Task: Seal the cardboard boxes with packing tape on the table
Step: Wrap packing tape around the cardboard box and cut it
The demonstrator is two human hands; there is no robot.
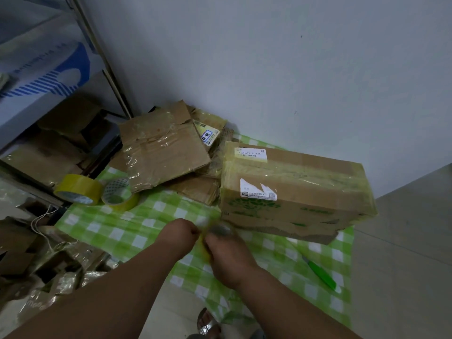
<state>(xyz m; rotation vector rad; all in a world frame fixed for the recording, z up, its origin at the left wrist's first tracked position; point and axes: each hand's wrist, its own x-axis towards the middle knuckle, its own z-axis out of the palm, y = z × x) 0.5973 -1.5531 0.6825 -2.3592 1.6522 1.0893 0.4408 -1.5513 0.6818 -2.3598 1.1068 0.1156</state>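
1. You face a plain pale wall point(269, 57) in dim, even light.
2. Left of the wall, a metal shelf rack point(97, 52) stands.
3. Right of the wall's foot, pale tiled floor point(403, 241) runs beside the green-checked desk point(146, 231).

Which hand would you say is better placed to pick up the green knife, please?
Probably the right hand: the green knife lies on its side of the cloth, while the left hand would have to cross over.

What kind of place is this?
Probably a home packing corner or small storeroom: flattened cardboard piled against the wall, tape rolls on a checked cloth, and a taped box.
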